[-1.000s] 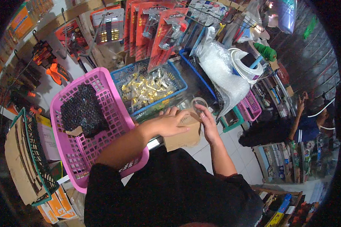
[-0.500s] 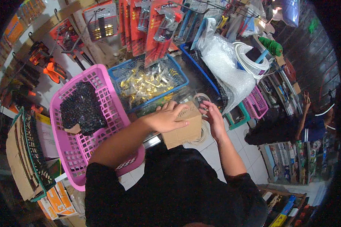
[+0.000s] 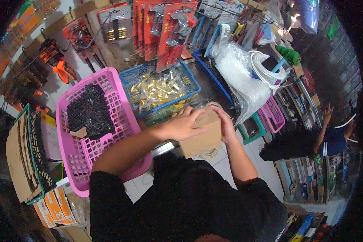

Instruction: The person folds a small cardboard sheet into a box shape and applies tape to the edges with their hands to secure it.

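A small brown cardboard box (image 3: 201, 139) is held between my two hands, close in front of my body. My left hand (image 3: 184, 126) lies over its top left part, the thumb stretched across the upper face. Against the box's right side presses my right hand (image 3: 226, 127), its fingers reaching round the far corner. The fingertips of both hands are partly hidden. A coil of pale cable (image 3: 209, 153) shows from under the near edge of the box.
At the left stands a pink basket (image 3: 116, 86) with a black plastic bundle (image 3: 88, 113). Beyond my hands, a blue basket (image 3: 189, 94) holds bagged gold-coloured fittings (image 3: 159, 88). Bubble wrap (image 3: 240, 68) and a white cable coil (image 3: 266, 72) lie at the right. A person (image 3: 334, 139) is at far right.
My right hand has closed in against the box's right side; before, its fingers were slightly off it. The box has shifted a little right, and my left hand with it.
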The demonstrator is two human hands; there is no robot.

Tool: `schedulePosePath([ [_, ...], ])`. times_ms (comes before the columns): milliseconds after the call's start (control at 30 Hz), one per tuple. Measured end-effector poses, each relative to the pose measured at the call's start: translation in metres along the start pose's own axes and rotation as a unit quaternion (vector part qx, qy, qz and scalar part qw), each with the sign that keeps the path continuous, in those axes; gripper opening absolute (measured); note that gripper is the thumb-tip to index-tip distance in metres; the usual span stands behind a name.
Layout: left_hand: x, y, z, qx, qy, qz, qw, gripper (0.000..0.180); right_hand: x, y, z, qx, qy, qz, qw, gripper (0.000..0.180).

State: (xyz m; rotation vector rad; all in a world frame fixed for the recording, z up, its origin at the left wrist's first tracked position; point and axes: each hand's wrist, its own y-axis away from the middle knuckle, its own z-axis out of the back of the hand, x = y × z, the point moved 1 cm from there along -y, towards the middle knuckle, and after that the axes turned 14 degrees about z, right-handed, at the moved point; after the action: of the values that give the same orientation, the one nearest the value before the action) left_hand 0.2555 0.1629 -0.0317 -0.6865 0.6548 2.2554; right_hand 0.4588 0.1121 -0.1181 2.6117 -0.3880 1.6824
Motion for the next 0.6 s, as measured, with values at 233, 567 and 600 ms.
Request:
schedulePosePath([
  [233, -0.021, 0.009, -0.002, -0.037, 0.502, 0.080, 0.860, 0.054, 0.061, 0.006, -0.001, 0.060, -0.028, 0.072, 0.995, 0.041],
  [567, -0.060, 0.038, -0.059, -0.044, 0.834, 0.071, 0.545, 0.057, 0.116, 0.012, -0.021, 0.215, 0.378, 0.180, 0.882, 0.037],
  [600, -0.054, 0.042, -0.067, -0.034, 0.844, 0.051, 0.532, 0.057, 0.124, 0.016, -0.023, 0.270, 0.370, 0.216, 0.863, 0.046],
])
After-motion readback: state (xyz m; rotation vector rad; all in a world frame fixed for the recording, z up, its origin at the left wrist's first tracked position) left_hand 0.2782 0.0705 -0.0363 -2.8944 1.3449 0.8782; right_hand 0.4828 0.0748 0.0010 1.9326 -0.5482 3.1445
